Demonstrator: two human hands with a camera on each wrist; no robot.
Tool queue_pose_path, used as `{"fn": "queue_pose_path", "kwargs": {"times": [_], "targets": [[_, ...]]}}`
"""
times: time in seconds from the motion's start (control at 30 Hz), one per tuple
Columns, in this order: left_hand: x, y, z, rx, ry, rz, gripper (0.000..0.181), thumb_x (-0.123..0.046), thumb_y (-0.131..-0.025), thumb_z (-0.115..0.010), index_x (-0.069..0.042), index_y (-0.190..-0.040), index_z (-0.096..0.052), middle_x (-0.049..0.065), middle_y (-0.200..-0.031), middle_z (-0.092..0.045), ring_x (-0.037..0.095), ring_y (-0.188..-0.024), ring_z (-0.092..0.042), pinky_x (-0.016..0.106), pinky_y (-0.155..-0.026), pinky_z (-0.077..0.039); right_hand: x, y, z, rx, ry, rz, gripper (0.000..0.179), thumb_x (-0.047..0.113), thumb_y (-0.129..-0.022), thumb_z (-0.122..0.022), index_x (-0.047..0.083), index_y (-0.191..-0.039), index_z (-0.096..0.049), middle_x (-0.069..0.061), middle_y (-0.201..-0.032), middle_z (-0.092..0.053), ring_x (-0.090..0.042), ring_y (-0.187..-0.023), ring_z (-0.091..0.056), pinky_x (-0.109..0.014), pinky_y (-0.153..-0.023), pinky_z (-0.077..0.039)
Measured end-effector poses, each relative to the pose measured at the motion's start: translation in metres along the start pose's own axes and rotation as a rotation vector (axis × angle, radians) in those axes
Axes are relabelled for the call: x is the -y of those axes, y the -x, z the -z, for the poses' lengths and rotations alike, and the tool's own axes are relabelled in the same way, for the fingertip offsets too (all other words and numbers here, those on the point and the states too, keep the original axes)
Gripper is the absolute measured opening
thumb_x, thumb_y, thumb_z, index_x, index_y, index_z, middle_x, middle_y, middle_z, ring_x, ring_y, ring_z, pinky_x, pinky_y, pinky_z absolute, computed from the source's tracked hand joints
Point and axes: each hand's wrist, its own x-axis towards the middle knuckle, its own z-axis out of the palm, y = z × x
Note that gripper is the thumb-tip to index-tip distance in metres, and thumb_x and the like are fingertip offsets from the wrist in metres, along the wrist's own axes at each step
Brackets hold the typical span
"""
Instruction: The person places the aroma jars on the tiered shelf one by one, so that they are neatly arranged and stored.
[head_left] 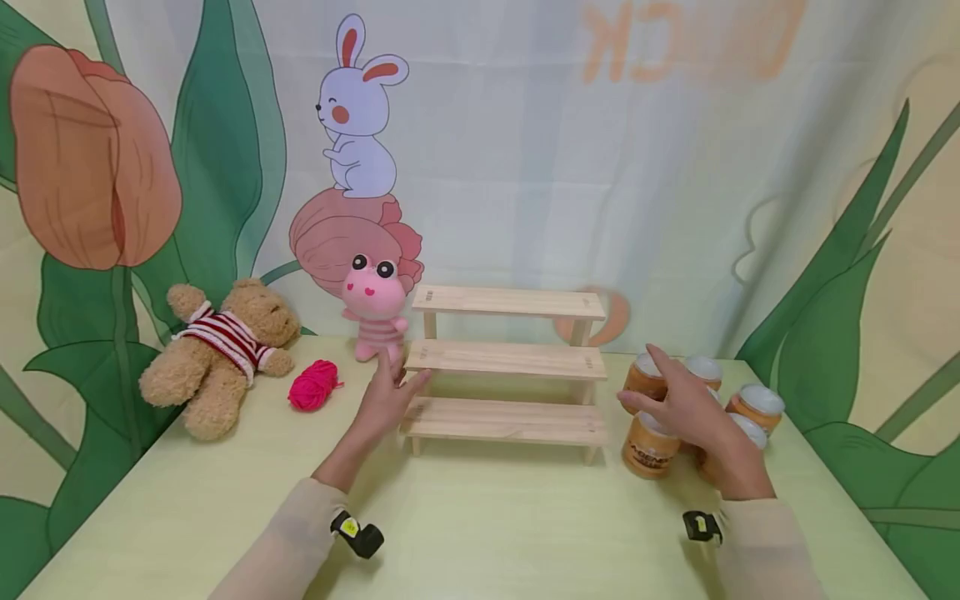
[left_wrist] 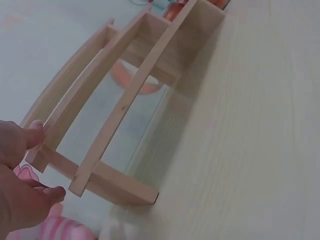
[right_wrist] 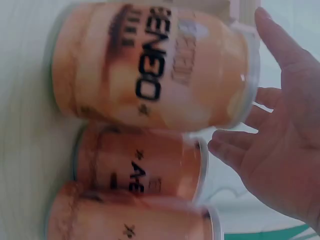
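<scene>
Left grip [head_left: 382, 402] at 3-tier shelf [head_left: 506, 359] edge; right grip [head_left: 696, 410], jars [head_left: 648, 450] across gap.

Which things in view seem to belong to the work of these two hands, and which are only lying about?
Likely part of the job:
shelf, left hand at its end
jars, right hand close by

Likely just lying about:
bear
pink toy
yarn
</scene>
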Motion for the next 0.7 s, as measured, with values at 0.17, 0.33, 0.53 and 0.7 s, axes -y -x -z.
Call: {"fn": "queue_pose_path", "kwargs": {"times": [0.17, 0.33, 0.53, 0.7], "targets": [[0.001, -0.004, -0.009, -0.063, 0.146, -0.008, 0.087, -0.018, -0.1, -0.064, 0.002, -0.158, -0.003, 0.024, -0.156, -0.029, 0.036, -0.142, -0.033, 0.039, -0.109, -0.036, -0.008, 0.004, 0.013, -0.014, 0.017, -0.06, 0.109, 0.062, -0.09, -0.064, 0.006, -0.161, -0.004, -0.036, -0.153, -0.026, -0.056, -0.138, -0.025, -0.07, -0.103, -0.029], [0.006, -0.003, -0.018, -0.107, 0.126, -0.004, 0.042, -0.011, -0.1, -0.062, 0.007, -0.136, -0.053, 0.023, -0.116, -0.065, 0.024, -0.089, -0.064, 0.021, -0.068, -0.052, -0.021, 0.015, 0.03, -0.031, 0.006, -0.107, 0.108, 0.061, -0.092, -0.061, 0.006, -0.16, 0.002, -0.038, -0.155, -0.02, -0.057, -0.136, -0.027, -0.071, -0.101, -0.03], [0.009, -0.004, -0.024, -0.149, 0.073, 0.006, 0.022, -0.011, -0.101, -0.06, 0.008, -0.089, -0.063, 0.004, -0.067, -0.051, 0.01, -0.057, -0.044, 0.022, -0.049, -0.035, -0.05, 0.028, 0.054, -0.062, 0.04, -0.175, 0.103, 0.059, -0.097, -0.055, 0.002, -0.158, 0.005, -0.041, -0.154, -0.012, -0.064, -0.133, -0.02, -0.076, -0.097, -0.028], [0.009, -0.004, -0.026, -0.182, 0.013, -0.003, 0.024, -0.012, -0.1, -0.062, 0.005, -0.084, -0.063, 0.001, -0.066, -0.05, 0.012, -0.062, -0.045, 0.024, -0.053, -0.036, -0.079, 0.047, 0.072, -0.092, 0.001, -0.252, 0.101, 0.057, -0.098, -0.054, 0.002, -0.158, 0.008, -0.044, -0.152, -0.009, -0.067, -0.131, -0.019, -0.077, -0.093, -0.029]]}}
